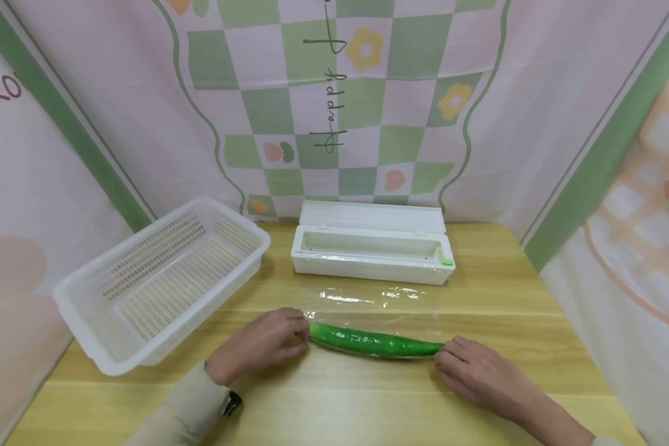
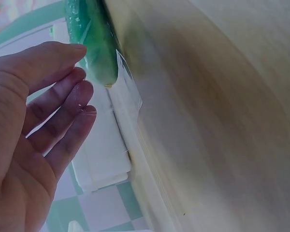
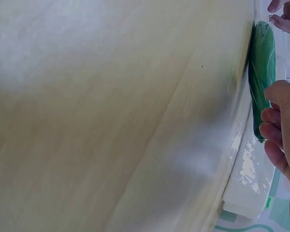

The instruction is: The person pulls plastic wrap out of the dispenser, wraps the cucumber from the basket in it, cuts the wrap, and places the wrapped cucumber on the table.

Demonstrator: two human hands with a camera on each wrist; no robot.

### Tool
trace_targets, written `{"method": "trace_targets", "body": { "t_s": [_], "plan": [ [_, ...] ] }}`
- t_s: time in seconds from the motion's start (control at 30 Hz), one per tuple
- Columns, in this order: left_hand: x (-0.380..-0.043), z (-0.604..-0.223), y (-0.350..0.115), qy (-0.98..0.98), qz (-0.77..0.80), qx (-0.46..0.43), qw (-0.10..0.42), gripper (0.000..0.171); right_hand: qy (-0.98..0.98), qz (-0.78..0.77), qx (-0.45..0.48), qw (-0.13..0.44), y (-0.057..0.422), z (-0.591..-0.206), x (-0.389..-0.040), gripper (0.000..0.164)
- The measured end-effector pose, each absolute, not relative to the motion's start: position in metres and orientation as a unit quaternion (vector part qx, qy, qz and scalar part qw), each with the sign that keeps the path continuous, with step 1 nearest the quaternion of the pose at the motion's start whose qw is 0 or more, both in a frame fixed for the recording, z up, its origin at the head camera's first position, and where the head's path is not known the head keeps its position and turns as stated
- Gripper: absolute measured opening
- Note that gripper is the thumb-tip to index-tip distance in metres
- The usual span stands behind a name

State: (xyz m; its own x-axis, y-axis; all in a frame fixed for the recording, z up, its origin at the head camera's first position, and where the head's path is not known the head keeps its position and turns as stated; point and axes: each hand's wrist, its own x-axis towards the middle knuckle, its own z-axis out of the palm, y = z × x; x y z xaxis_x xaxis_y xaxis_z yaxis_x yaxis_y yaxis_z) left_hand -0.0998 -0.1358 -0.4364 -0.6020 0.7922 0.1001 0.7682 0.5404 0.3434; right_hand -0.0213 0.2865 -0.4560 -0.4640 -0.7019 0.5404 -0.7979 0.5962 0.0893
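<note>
Green, glossy under clear plastic: cucumber [image 1: 368, 342] lies crosswise on the wood-grain table [image 1: 312, 409], at the near edge of a sheet of cling film [image 1: 368, 298]. The sheet spreads away from it toward a white box [image 1: 368, 269], lid [image 1: 371, 217] tipped back against the patterned cloth [image 1: 256, 179]. White basket [image 1: 259, 238] stands off to the left. Left hand [image 1: 267, 341] is at the paler, blunt end, thumb and fingers loosely bent with a gap between them; left wrist view shows no grip on the cucumber, though a wisp of film seems to cling to the fingertips. Right hand [image 1: 479, 375] is at the slender end, fingers bent in close; cannot tell whether they pinch film or only touch. A film corner juts past the blunt end. Judgement: wrapping step in hand, near edge apparently already over the cucumber, remaining sheet flat. Next move likely calls for both hands rolling evenly away from the body, film kept taut, the loose ends tucked afterwards.
</note>
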Motion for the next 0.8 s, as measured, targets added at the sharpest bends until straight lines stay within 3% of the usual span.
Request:
{"method": "trace_targets", "body": {
  "t_s": [0.43,0.8],
  "plan": [
    [-0.1031,-0.4393,-0.1337,0.882,0.197,0.427,0.025,0.007,-0.89,0.071,0.364,0.266,0.2775,-0.4571,-0.022,0.063],
    [-0.107,-0.4399,-0.1342,0.887,0.191,0.42,0.001,0.011,-0.887,0.096,0.366,0.264,0.2773,-0.462,-0.0309,0.054]
  ]
}}
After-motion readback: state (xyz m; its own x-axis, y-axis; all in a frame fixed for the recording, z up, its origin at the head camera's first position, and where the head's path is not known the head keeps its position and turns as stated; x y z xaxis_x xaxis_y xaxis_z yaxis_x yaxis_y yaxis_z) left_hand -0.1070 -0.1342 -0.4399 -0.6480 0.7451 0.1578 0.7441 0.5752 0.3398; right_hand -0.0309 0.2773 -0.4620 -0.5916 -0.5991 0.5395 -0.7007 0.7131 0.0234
